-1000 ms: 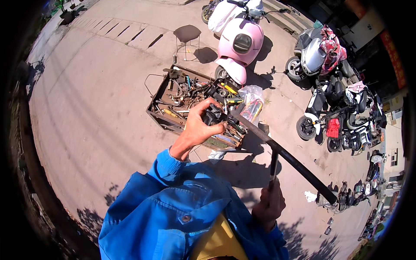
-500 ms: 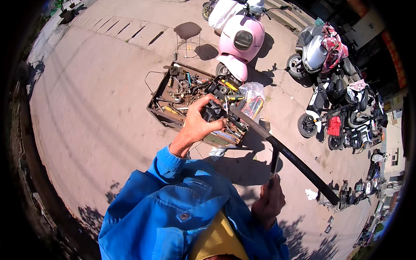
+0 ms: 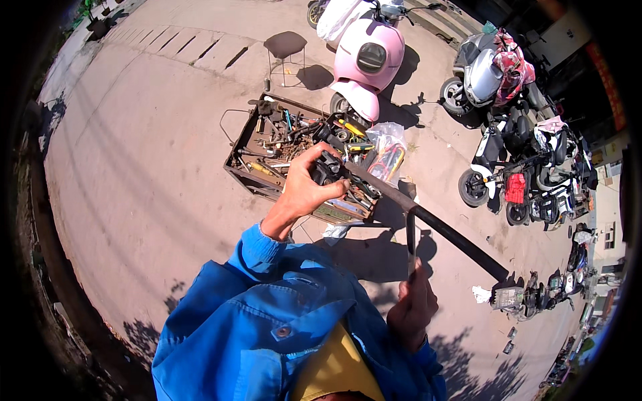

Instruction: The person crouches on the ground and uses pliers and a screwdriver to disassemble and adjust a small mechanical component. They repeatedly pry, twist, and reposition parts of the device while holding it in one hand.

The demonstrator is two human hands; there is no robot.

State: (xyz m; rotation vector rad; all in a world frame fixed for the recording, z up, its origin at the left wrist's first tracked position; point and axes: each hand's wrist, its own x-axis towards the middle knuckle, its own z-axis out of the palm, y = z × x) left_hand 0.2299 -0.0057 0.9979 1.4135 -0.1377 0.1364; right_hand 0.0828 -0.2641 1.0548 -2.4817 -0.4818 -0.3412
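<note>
My left hand (image 3: 301, 197) grips a black mechanical part (image 3: 326, 170) with thumb and fingers, over the rusty open toolbox (image 3: 251, 182) full of tools. My right hand (image 3: 411, 304) is closed on the shaft of a T-shaped metal tool (image 3: 410, 244). Its long, dark bar (image 3: 455, 240) crosses diagonally above that hand, its upper-left end touching or very near the black part. Where my left fingers wrap behind the part they are hidden. A clear plastic bag (image 3: 391, 144) with red and yellow items lies on the toolbox's right.
A pink scooter (image 3: 361, 57) stands behind the toolbox beside a dark stool (image 3: 286, 45). Parked scooters (image 3: 481, 80) line the right side, along a building with steps. A slotted drain strip (image 3: 200, 50) crosses the paving (image 3: 127, 174) at the upper left.
The T-shaped tool has shifted up and to the left, its far end swinging leftward, with my right hand moving slightly along. My left hand, still holding the part, has risen slightly.
</note>
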